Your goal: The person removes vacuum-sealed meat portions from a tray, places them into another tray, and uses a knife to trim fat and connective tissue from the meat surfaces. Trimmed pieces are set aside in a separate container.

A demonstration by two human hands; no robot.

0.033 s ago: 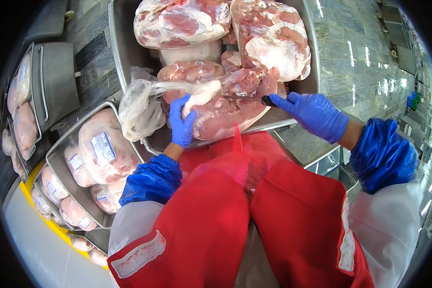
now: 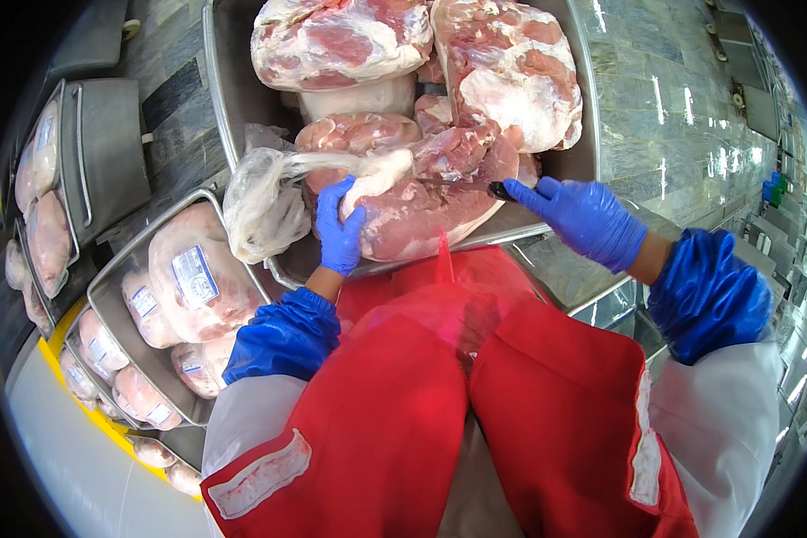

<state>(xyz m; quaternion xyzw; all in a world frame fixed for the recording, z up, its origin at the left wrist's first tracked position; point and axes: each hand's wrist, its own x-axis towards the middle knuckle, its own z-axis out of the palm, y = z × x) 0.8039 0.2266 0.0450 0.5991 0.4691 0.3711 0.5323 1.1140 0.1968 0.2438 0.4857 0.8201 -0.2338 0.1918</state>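
A large piece of raw meat (image 2: pixel 426 220) lies at the near end of a metal tub. My left hand (image 2: pixel 339 229), in a blue glove, grips its left end, with the fingers curled around a pale flap of fat (image 2: pixel 381 177). In my blue-gloved right hand (image 2: pixel 592 220) is a knife (image 2: pixel 498 190), held by its black handle with the index finger stretched along it. Its thin blade points left across the top of the meat; I cannot tell how deep it sits. Against the left hand's far side rests a crumpled clear plastic bag (image 2: pixel 264 211).
The metal tub (image 2: pixel 590 99) also holds big fatty cuts (image 2: pixel 341 45) farther off. To the left, another metal tub (image 2: pixel 121 260) contains several wrapped, labelled pieces of meat (image 2: pixel 179 260). Beyond stand more metal carts (image 2: pixel 108 152) on a wet tiled floor (image 2: pixel 646 90).
My right hand and forearm have shifted very slightly left and nearer, still holding the knife. My left hand stays in place on the meat.
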